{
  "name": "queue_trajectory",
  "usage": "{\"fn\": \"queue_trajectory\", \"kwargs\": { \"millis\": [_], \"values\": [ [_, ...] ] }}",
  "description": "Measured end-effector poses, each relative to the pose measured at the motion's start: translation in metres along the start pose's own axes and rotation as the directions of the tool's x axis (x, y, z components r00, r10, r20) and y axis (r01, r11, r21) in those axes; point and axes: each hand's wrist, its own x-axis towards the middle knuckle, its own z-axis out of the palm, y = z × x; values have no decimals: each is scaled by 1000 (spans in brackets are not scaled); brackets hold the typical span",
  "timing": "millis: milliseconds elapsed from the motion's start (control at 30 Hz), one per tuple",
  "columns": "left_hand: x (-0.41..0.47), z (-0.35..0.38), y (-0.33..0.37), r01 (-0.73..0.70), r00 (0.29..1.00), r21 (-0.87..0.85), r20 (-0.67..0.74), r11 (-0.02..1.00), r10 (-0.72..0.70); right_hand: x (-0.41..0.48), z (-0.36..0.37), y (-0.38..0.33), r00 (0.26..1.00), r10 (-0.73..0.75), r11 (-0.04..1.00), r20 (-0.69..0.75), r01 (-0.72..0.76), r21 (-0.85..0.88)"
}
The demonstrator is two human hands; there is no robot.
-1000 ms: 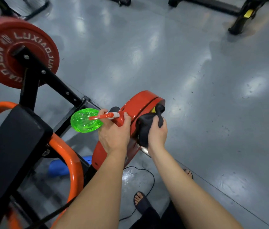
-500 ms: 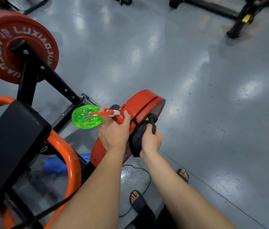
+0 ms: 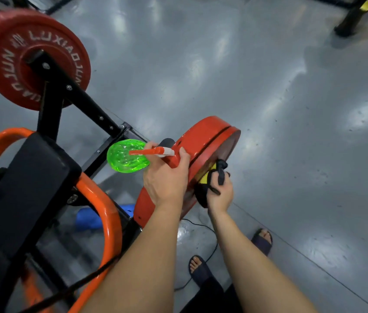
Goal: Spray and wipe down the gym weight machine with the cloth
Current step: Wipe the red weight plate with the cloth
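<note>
The right hand [image 3: 221, 192] gripped a black cloth [image 3: 201, 195] and pressed it against the outer face of the red weight plate [image 3: 203, 138] on the machine. The left hand [image 3: 165, 181] held a green spray bottle [image 3: 127, 158] by its red trigger head, resting against the plate's rim. A good wipe probably called for firm, overlapping strokes across the whole face, with the left hand steadying the plate. The grey floor [image 3: 268, 86] was glossy, and another black frame [image 3: 350, 21] stood far off.
</note>
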Motion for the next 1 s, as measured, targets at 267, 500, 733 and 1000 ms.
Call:
{"fn": "queue_trajectory", "kwargs": {
  "millis": [267,500,733,1000],
  "values": [
    [-1,-7,5,26,999,-4,42,1000,-26,1,-10,-46,977,206,935,-61,-178,306],
    [0,-13,9,67,994,12,87,998,-67,-11,-30,-84,979,199,876,-35,-162,455],
    [0,-15,9,43,996,-30,77,999,-40,-27,-30,-62,918,360,650,166,-374,661],
    [-1,-12,7,37,998,-29,56,999,-35,-6,-44,-60,893,318,554,317,-447,703]
  ]
}}
